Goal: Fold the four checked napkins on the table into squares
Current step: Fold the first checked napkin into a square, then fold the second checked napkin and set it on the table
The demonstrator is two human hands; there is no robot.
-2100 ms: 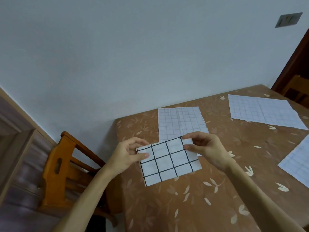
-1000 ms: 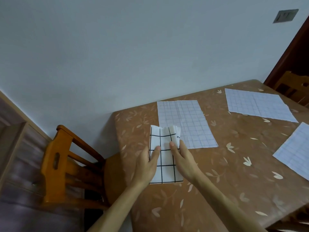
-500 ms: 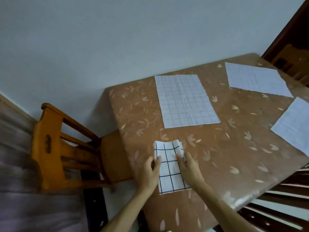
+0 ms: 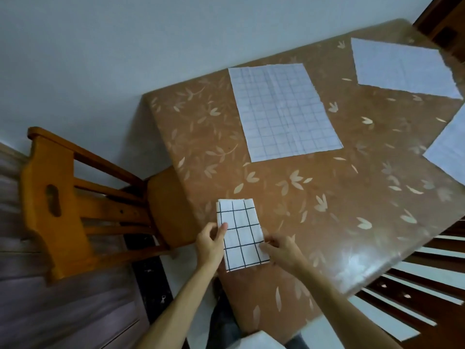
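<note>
A white napkin with a bold black check (image 4: 240, 233), folded into a narrow rectangle, lies on the brown leaf-patterned table (image 4: 327, 202) near its front left corner. My left hand (image 4: 211, 244) pinches its left edge, thumb on top. My right hand (image 4: 283, 249) grips its lower right edge. Three flat napkins with a fine faint check lie further off: one in the middle (image 4: 283, 110), one at the far right (image 4: 400, 68), and one cut off by the right frame edge (image 4: 450, 152).
A wooden chair (image 4: 83, 197) stands at the table's left side, its seat tucked under the edge. A white wall runs behind the table. A dark wooden piece (image 4: 442, 23) stands at the far right corner, and slatted wood (image 4: 415, 285) lies below the table's right edge.
The bold-check napkin went from held in the air to folded narrow on the table and drawn toward the front edge. My hands shifted from pressing its top to gripping its sides. My view tilted down.
</note>
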